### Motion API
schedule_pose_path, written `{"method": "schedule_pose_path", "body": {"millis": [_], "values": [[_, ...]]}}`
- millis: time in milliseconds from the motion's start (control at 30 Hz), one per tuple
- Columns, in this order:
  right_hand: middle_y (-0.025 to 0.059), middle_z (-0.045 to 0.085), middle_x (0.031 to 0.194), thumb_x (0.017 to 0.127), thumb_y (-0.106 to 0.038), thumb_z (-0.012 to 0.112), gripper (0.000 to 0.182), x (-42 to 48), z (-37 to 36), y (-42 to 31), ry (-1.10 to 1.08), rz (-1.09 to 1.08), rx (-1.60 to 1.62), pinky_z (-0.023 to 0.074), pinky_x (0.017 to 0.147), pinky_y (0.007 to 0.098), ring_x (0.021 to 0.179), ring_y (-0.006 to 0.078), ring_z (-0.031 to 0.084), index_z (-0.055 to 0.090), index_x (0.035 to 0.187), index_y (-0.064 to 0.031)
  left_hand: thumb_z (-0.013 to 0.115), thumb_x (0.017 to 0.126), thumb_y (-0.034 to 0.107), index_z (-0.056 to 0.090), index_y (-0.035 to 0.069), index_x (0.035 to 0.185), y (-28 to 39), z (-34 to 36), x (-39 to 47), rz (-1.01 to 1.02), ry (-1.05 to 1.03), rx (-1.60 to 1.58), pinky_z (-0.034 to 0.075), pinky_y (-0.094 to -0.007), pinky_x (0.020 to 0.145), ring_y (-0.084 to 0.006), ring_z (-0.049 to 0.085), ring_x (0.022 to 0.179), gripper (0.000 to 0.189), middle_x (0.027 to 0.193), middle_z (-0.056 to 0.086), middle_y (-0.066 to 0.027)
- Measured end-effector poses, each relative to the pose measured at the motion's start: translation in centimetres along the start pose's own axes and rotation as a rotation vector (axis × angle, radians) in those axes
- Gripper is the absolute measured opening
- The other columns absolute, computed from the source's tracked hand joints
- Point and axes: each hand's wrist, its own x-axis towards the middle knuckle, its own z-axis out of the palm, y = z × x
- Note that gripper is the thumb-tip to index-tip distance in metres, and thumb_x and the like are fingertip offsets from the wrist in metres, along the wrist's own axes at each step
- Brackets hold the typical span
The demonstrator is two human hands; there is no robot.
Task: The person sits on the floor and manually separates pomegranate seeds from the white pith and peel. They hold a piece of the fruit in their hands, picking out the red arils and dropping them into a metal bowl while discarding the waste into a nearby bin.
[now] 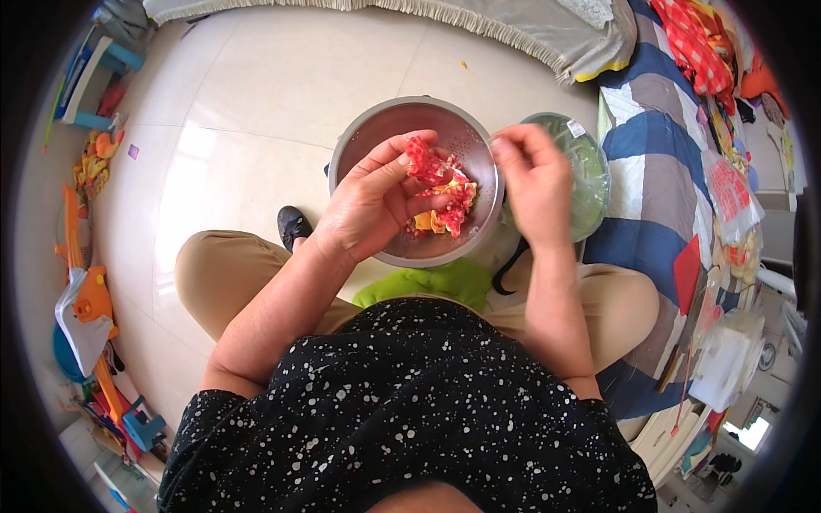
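My left hand [375, 199] holds a chunk of pomegranate [424, 160], its red seeds exposed, above a stainless steel colander [385, 253]. Below it in the colander lie more pomegranate pieces [458, 199] with yellowish rind and loose seeds; my left fingers partly cover them. My right hand [535, 173], slightly blurred, is raised at the colander's right rim, between it and a lined bin [590, 179]. Its thumb and fingertips are bent close together, and whether they pinch a small bit cannot be made out.
A checked blue, grey and white cloth [641, 173] covers the furniture along the right. A fringed cover [513, 25] hangs at the top. Toys [96, 160] line the left side of the tiled floor [256, 96]. Something green and soft [442, 285] lies below the colander.
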Motion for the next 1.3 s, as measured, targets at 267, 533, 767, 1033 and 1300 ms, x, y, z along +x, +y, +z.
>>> {"method": "schedule_pose_path", "body": {"millis": [267,533,767,1033,1300], "values": [[0.0125,0.061,0.115,0.08,-0.016,0.063,0.032,1.0,-10.3,12.2,0.129,0.448,-1.016,0.047,0.088,0.0374,0.104,0.029,0.057,0.061,0.11,-0.0053,0.038,0.099,0.014,0.044,-0.001,0.13,-0.2,-0.3,0.9,-0.077,0.214,0.088,0.052,-0.0391,0.091,-0.0255,0.059,0.106,0.035,0.116,0.058,-0.0137],[0.0065,0.068,0.087,0.081,-0.007,0.067,0.018,0.1,-1.5,3.5,-0.035,0.044,0.032,0.0497,0.068,0.0249,0.074,0.0117,0.062,0.067,0.098,-0.0023,0.042,0.098,0.022,0.046,-0.002,0.128,-0.5,0.1,0.9,-0.069,0.2,0.09,0.048,-0.0368,0.095,-0.0249,0.057,0.11,0.038,0.114,0.059,-0.0123],[0.0058,0.064,0.083,0.075,0.003,0.069,0.014,-1.1,1.8,-0.1,-0.211,-0.196,0.026,0.0488,0.061,0.0244,0.072,0.0136,0.061,0.066,0.088,-0.0012,0.054,0.093,0.014,0.049,0.0,0.126,-0.7,0.1,0.7,-0.044,0.185,0.149,0.052,-0.0327,0.09,-0.0187,0.06,0.102,0.035,0.114,0.059,-0.01],[0.0079,0.06,0.078,0.076,0.002,0.067,0.01,-1.2,2.4,-0.6,-0.205,-0.223,-0.015,0.0484,0.061,0.0305,0.069,0.0216,0.06,0.06,0.082,-0.0013,0.056,0.091,0.007,0.05,0.001,0.126,-0.9,-0.3,0.8,0.006,0.149,0.277,0.053,-0.0311,0.089,-0.0174,0.059,0.103,0.036,0.118,0.057,-0.0084],[0.0082,0.059,0.074,0.08,-0.003,0.063,0.008,-0.6,1.9,0.6,-0.032,-0.275,-0.145,0.0468,0.059,0.034,0.065,0.0243,0.058,0.056,0.08,-0.0027,0.054,0.092,0.006,0.048,0.002,0.125,-0.8,0.4,0.5,0.007,0.1,0.229,0.05,-0.0334,0.093,-0.0223,0.055,0.113,0.034,0.122,0.055,-0.011]]}}
